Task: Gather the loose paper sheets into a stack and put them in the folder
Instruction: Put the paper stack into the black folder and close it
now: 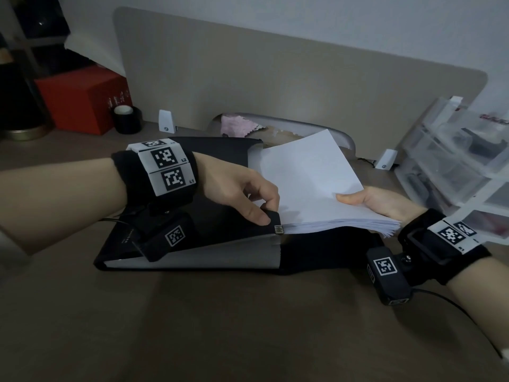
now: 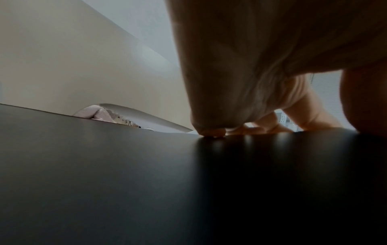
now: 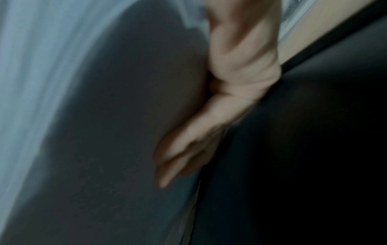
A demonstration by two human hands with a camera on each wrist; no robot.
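— Paper (image 1: 311, 183): where is it?
— Mid-frame, a thick white stack, its left edge hidden inside the black folder (image 1: 192, 238) on the desk (image 1: 220, 326).
— And the hands?
— The left hand (image 1: 242, 191) pinches the folder's raised cover. The right hand (image 1: 369, 202) grips the stack, thumb on top, fingers hidden beneath. The right wrist view is blurred.
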